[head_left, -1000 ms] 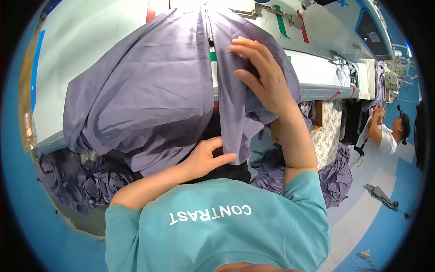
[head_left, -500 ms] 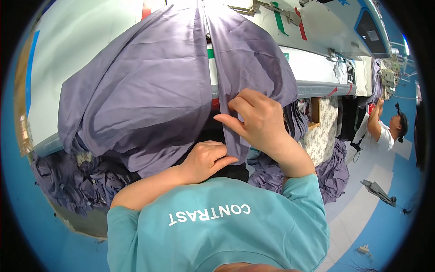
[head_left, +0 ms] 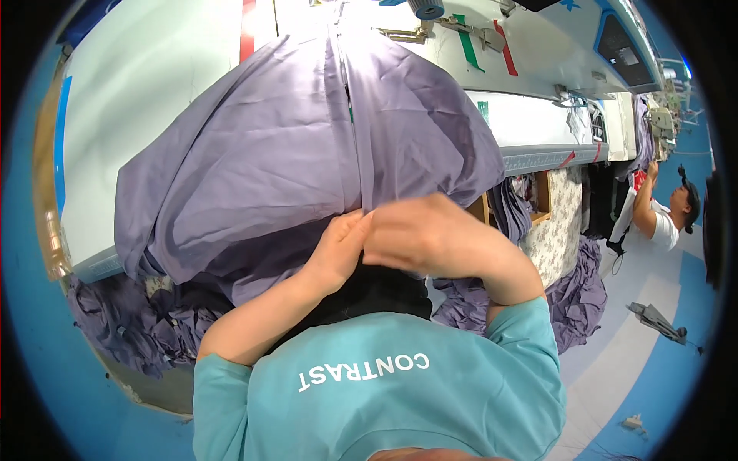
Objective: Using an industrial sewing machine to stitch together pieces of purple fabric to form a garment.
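A large piece of purple fabric [head_left: 261, 146] spreads over the white work table, its lower part hanging off the front edge. Two of its edges run almost side by side down the middle, with a narrow gap higher up. At the lower end of these edges, my left hand [head_left: 338, 250] pinches the fabric between thumb and fingers. My right hand [head_left: 423, 234] is right beside it, touching or nearly touching the left fingertips. Motion smears the right hand and its fingers are turned from view, so its hold on the fabric cannot be made out.
The white table [head_left: 161, 92] has a grey ruled front edge [head_left: 550, 157]. Metal fittings [head_left: 473, 32] and a dark panel [head_left: 626, 50] sit at the back right. Crumpled purple fabric [head_left: 138, 330] hangs low at left, with more [head_left: 576, 296] at right. A person [head_left: 665, 207] works far right.
My left hand has risen, and my right hand has moved down to meet it. The fabric's right-hand edge has come left, narrowing the gap. The view has shifted slightly.
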Available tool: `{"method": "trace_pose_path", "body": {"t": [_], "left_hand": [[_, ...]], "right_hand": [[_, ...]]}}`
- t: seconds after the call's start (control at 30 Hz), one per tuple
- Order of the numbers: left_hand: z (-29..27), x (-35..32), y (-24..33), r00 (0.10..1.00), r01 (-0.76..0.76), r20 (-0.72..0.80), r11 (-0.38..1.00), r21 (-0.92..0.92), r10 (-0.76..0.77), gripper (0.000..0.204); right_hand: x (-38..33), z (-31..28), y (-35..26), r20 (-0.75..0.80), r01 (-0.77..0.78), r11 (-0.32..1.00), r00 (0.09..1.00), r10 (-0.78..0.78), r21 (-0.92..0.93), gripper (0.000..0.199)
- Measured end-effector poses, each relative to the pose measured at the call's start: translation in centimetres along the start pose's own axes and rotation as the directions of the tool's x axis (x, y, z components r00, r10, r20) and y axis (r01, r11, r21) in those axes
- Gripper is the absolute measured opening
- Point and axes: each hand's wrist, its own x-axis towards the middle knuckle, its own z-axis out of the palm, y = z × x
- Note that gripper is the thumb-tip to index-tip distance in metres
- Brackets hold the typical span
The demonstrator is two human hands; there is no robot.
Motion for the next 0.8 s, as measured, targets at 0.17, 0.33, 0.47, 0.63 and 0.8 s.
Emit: {"method": "trace_pose_path", "body": {"t": [0.17, 0.33, 0.47, 0.63, 0.8], "left_hand": [[0.4, -0.4, 2.9, 0.997, -0.030, -0.047, 0.867, 0.498, 0.061, 0.031], [-1.9, 0.1, 10.5, 0.573, -0.331, 0.512, -0.391, 0.859, 0.640, 0.040], [-4.5, 4.1, 17.0, 0.659, -0.306, 0.687, -0.726, 0.615, 0.305, 0.031], [-5.7, 4.2, 15.9, 0.703, -0.413, 0.551, -0.372, 0.831, 0.449, 0.022], [-4.3, 5.5, 15.2, 0.732, -0.315, 0.284, -0.061, 0.947, 0.619, 0.026]], "right_hand": [[1.3, 0.7, 4.4, -0.230, -0.050, 0.998, 0.972, 0.043, -0.028, 0.040], [0.7, 0.5, 5.0, -0.112, -0.027, 0.996, 0.994, 0.017, -0.088, 0.058], [0.9, 1.5, 5.5, -0.283, -0.084, 0.988, 0.958, 0.044, -0.131, 0.029], [1.1, 1.2, 5.4, -0.330, -0.099, 0.991, 0.942, 0.064, -0.091, 0.020], [1.1, 0.1, 5.8, -0.362, -0.061, 0.996, 0.929, 0.080, 0.064, 0.023]]}}
